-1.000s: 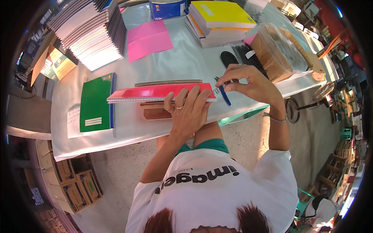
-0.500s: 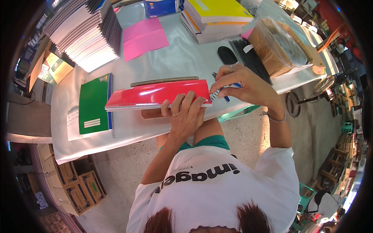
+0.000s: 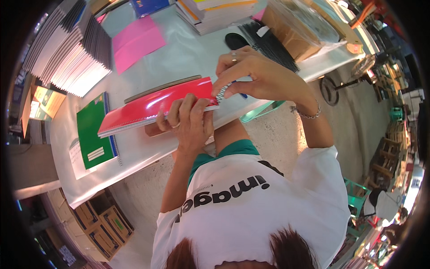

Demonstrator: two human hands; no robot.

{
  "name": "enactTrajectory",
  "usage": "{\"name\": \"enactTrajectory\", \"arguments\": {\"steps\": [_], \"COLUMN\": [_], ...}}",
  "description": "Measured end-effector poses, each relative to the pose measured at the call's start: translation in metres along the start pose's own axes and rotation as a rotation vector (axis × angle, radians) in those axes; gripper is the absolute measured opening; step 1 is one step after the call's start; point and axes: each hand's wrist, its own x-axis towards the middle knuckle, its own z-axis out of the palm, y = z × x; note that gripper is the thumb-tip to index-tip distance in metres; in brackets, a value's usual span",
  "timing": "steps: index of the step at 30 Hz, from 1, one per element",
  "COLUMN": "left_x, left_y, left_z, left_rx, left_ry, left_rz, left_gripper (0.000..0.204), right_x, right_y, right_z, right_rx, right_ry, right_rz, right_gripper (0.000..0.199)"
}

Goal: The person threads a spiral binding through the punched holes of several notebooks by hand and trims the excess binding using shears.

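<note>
Left: tall notebook stack (image 3: pixel 74 58), far side of bench (image 3: pixel 188 56); green notebook (image 3: pixel 93 132) nearer, on a white paper (image 3: pixel 79 162). Pink sheet (image 3: pixel 139 43) far, right of stack. Middle: red notebook (image 3: pixel 156 104) near bench's near edge, tilted, over a wooden piece (image 3: pixel 154 130), wooden strip (image 3: pixel 163 88) along its far side. Left hand (image 3: pixel 190 123) grips its near edge, hiding part of it. Right hand (image 3: pixel 257 76) pinches narrowly at white coil (image 3: pixel 221 93) at notebook's right end, mostly blocking a blue handle (image 3: pixel 243 95). Far right: black coils (image 3: pixel 271 47), cardboard box (image 3: pixel 286 33). Versus one second ago: right fingertips closer to notebook, overlapping its end; blue handle more hidden; view turned.
</note>
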Motion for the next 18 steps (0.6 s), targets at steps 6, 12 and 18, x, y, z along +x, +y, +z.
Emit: {"name": "enactTrajectory", "arguments": {"steps": [6, 12, 18], "left_x": [0.014, 0.045, 0.07], "left_y": [-0.004, -0.005, -0.004], "left_z": [-0.004, -0.012, -0.012], "left_rx": [0.051, 0.038, 0.017], "left_ry": [-0.012, -0.094, -0.088], "left_rz": [0.048, 0.025, 0.027], "left_gripper": [0.02, 0.022, 0.03], "right_x": [-0.003, -0.006, -0.006], "right_y": [-0.001, 0.0, 0.004], "right_z": [-0.005, -0.009, -0.008], "right_rx": [0.099, 0.123, 0.208], "right_ry": [-0.007, 0.076, 0.181], "right_rz": [0.088, 0.168, 0.155], "right_gripper": [0.017, 0.017, 0.024]}}
